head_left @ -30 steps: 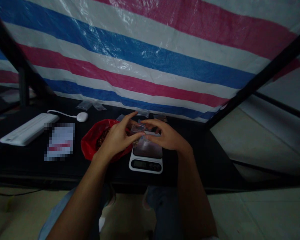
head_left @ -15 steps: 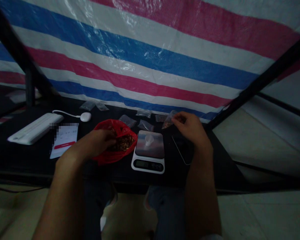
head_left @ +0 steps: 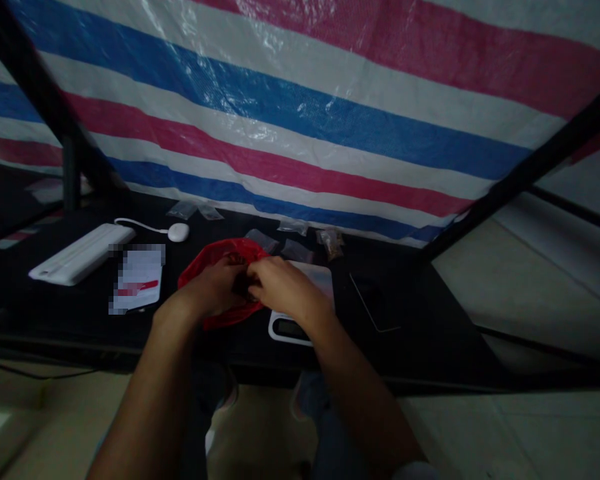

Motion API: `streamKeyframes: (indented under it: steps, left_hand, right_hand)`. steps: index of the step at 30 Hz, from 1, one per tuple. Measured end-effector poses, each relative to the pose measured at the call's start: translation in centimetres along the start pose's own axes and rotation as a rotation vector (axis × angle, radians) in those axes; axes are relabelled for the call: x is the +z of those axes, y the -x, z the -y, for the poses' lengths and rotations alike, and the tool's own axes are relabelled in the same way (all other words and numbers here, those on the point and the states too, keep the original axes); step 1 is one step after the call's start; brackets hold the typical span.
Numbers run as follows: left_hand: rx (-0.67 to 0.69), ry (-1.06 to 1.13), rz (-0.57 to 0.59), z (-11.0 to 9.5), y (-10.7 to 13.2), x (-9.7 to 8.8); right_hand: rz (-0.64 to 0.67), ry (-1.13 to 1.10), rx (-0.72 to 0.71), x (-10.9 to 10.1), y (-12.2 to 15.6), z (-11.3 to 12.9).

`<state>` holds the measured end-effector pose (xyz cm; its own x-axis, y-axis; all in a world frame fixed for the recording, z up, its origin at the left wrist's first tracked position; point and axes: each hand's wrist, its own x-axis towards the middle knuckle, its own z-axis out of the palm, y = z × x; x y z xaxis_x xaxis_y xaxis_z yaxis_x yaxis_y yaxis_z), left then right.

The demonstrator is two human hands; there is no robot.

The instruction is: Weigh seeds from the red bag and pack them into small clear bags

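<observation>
A red plastic bag (head_left: 230, 319) lies open on the black table with small dark brown pieces in it, now mostly covered. My left hand (head_left: 216, 285) is in the bag's mouth, fingers curled down. Close beside it, my right hand (head_left: 279, 285) reaches over from the right with fingers bent together at the bag's right side. Whatever the fingertips hold is hidden. Under my right hand and wrist, a white digital scale (head_left: 325, 280) is partly covered. A small clear bag (head_left: 331, 247) with brown bits stands apart behind the scale.
Clear plastic bags (head_left: 296, 251) lie behind the red bag and along the back. To the left are a white power strip (head_left: 87, 253), a white round puck on a cord (head_left: 179, 232) and a white packet (head_left: 147, 270). A dark flat phone-like slab (head_left: 375, 303) lies right.
My right hand has let go of the small bag of brown bits at the back and moved left to the red bag. My left hand stays at the red bag.
</observation>
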<state>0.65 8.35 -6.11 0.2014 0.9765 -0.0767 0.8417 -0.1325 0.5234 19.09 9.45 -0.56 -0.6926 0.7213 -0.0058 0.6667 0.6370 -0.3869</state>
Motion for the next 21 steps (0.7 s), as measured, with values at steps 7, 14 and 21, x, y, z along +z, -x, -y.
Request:
streamKeyframes:
  steps: [7,14,21]
  left_hand:
    - [-0.022,-0.008,-0.016,0.0,-0.1,-0.1]
    - [0.014,0.070,0.026,-0.2,-0.2,-0.5]
    - [0.006,-0.010,0.019,0.2,-0.1,-1.1]
  right_hand:
    - [0.054,0.153,0.039,2.5,-1.3,-0.1]
    - [0.064,0.001,0.026,0.3,-0.9,-0.4]
    - [-0.094,-0.312,-0.005,-2.9,1.3,-4.3]
